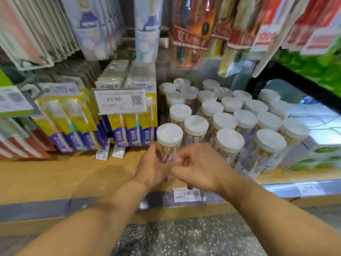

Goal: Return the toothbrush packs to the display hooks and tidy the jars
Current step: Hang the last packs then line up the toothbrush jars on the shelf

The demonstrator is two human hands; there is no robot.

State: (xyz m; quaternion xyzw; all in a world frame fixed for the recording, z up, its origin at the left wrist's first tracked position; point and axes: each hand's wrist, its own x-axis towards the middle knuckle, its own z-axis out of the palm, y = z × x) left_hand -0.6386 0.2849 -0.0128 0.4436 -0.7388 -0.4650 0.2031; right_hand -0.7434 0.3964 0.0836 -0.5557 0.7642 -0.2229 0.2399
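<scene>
Left hand (151, 168) curled round clear white-lidded plastic jar (168, 143); right hand (198, 166) pinches its side. More white-lidded jars (245, 119) crowd just right; yellow toothbrush packs (132, 130) left.

Hands: left hand (151, 168) and right hand (196, 166) hold the front jar (168, 143), middle of frame.
Jars: many white-lidded jars (230, 115), right.
Toothbrush packs (77, 124): left.

Clear plastic jar (168, 145), matt white lid (169, 133), wooden shelf (64, 174)
</scene>
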